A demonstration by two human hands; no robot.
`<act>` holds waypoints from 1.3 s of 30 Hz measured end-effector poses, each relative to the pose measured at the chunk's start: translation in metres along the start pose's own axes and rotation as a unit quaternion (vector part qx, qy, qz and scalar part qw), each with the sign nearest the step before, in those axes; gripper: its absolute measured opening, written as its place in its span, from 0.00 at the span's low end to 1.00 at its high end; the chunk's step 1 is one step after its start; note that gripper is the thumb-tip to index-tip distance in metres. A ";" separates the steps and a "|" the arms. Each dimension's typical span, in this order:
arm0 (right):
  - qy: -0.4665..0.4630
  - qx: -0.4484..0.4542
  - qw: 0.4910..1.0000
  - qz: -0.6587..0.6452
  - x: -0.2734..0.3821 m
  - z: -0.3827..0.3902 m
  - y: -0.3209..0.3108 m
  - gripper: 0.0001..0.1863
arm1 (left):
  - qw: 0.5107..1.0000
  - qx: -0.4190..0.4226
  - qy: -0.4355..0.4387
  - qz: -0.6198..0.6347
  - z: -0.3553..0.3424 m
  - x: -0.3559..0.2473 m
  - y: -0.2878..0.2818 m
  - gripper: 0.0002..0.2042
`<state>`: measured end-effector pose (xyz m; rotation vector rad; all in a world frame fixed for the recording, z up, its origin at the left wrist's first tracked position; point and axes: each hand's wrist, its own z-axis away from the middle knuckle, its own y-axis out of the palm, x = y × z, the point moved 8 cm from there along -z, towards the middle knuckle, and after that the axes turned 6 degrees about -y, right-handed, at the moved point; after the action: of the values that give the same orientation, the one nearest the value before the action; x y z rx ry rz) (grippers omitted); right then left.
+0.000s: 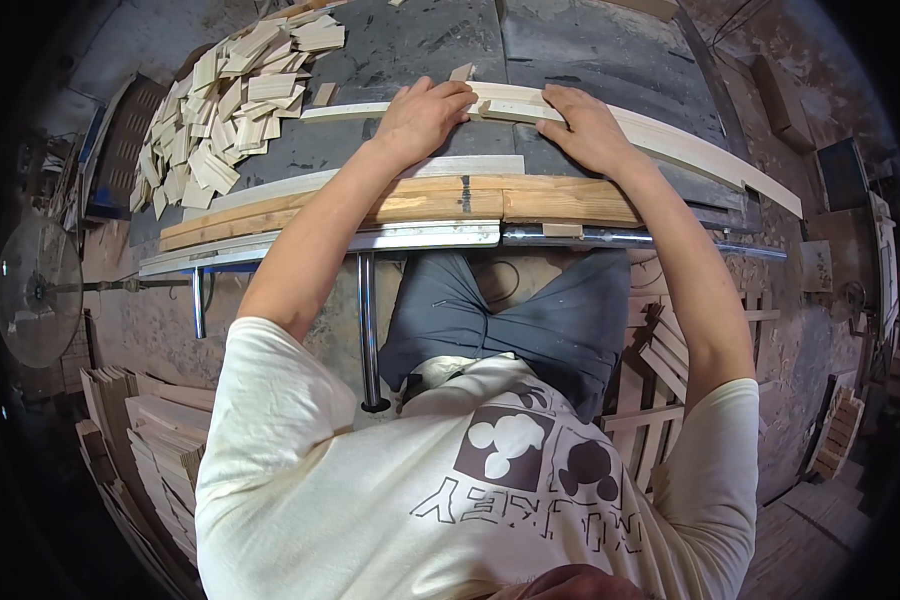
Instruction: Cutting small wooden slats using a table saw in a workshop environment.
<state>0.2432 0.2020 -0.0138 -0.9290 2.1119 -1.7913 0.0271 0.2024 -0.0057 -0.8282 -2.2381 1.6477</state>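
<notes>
My left hand [422,120] is curled over pale wooden strips [337,110] on the dark table [405,45], near a small wood piece [461,72]. My right hand [585,130] grips a longer pale strip [690,160] that reaches toward the right, its fingers over the top and thumb on the near side. Closer to my body lie a grey-white board [475,165], a yellowish timber bar [545,203] with a dark mark, and a metal rail [430,233] along the table's front edge. Part of the strips is hidden under my hands.
A heap of small thin wood pieces [220,120] covers the table's left. Below the front edge stands a chrome post [367,330]. A fan [35,290] is at far left. Stacked boards [155,440] and loose slats [645,430] lie low on either side of me.
</notes>
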 end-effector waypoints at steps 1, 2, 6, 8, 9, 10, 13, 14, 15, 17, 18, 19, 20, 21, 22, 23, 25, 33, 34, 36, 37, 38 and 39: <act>-0.013 -0.020 1.000 -0.010 -0.002 0.005 -0.006 0.31 | 1.000 0.000 0.002 0.000 -0.001 -0.001 -0.001 0.16; -0.013 -0.020 1.000 -0.011 -0.005 0.011 -0.011 0.31 | 1.000 -0.009 0.005 -0.006 0.000 -0.001 -0.005 0.16; 0.034 -0.010 0.997 0.067 -0.032 0.045 -0.028 0.31 | 1.000 -0.012 0.011 -0.016 -0.004 -0.003 -0.013 0.15; 0.056 -0.006 0.997 0.045 -0.039 0.045 -0.033 0.29 | 1.000 -0.013 0.013 -0.009 -0.006 -0.003 -0.015 0.15; 0.058 -0.007 0.997 0.046 -0.041 0.044 -0.033 0.29 | 1.000 -0.013 0.011 -0.003 -0.006 -0.003 -0.015 0.15; 0.054 -0.009 0.998 0.040 -0.041 0.044 -0.029 0.28 | 1.000 -0.014 0.013 -0.002 -0.004 -0.003 -0.012 0.15; 0.052 -0.016 0.998 0.038 -0.045 0.044 -0.019 0.28 | 1.000 -0.012 -0.005 -0.002 -0.002 0.001 -0.002 0.14; 0.053 -0.020 0.998 0.041 -0.048 0.042 -0.016 0.27 | 1.000 -0.009 -0.011 -0.007 -0.003 0.003 0.001 0.14; 0.051 -0.024 0.997 0.045 -0.050 0.041 -0.015 0.27 | 1.000 -0.006 -0.017 -0.013 -0.005 0.004 0.004 0.14; 0.053 -0.021 0.998 0.040 -0.057 0.037 -0.011 0.27 | 1.000 -0.011 -0.019 -0.018 -0.009 0.008 0.010 0.14; 0.050 -0.026 0.997 0.044 -0.060 0.033 -0.010 0.27 | 0.999 -0.013 -0.023 -0.019 -0.012 0.012 0.014 0.15; 0.054 -0.022 0.997 0.047 -0.063 0.031 -0.001 0.27 | 0.999 -0.019 -0.019 -0.021 -0.011 0.015 0.021 0.15; 0.057 -0.018 0.997 0.050 -0.067 0.028 0.006 0.28 | 0.999 -0.014 -0.030 -0.020 -0.011 0.022 0.029 0.15; 0.057 -0.024 0.997 0.056 -0.070 0.023 0.011 0.28 | 0.999 -0.010 -0.042 -0.019 -0.013 0.029 0.037 0.15; 0.067 -0.020 0.996 0.058 -0.076 0.018 0.023 0.28 | 0.999 -0.017 -0.037 -0.020 -0.016 0.034 0.045 0.15; 0.077 -0.016 0.995 0.060 -0.083 0.013 0.033 0.28 | 0.999 -0.017 -0.039 -0.023 -0.020 0.040 0.053 0.15; 0.080 -0.019 0.994 0.069 -0.094 0.000 0.044 0.29 | 0.998 -0.016 -0.047 -0.030 -0.033 0.051 0.067 0.15; 0.062 -0.010 0.994 0.091 -0.110 -0.036 0.051 0.29 | 0.996 -0.029 -0.079 -0.033 -0.049 0.078 0.077 0.16; 0.055 -0.019 0.994 0.090 -0.105 -0.034 0.054 0.28 | 0.995 -0.024 -0.085 -0.036 -0.042 0.080 0.077 0.16; 0.042 -0.040 0.994 0.087 -0.092 -0.025 0.056 0.27 | 0.995 -0.002 -0.091 -0.049 -0.028 0.072 0.072 0.16; 0.029 -0.050 0.995 0.084 -0.086 -0.018 0.055 0.27 | 0.996 -0.002 -0.074 -0.050 -0.021 0.069 0.070 0.16; 0.021 -0.057 0.995 0.081 -0.082 -0.008 0.052 0.27 | 0.996 0.017 -0.029 -0.085 -0.016 0.061 0.072 0.16; 0.026 -0.062 0.994 0.082 -0.092 0.016 0.043 0.27 | 0.994 0.057 -0.038 -0.089 -0.022 0.030 0.069 0.15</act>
<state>0.3095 0.2457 -0.0793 -0.7208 2.2818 -1.6371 0.0341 0.2511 -0.0667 -0.5306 -2.1724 1.7282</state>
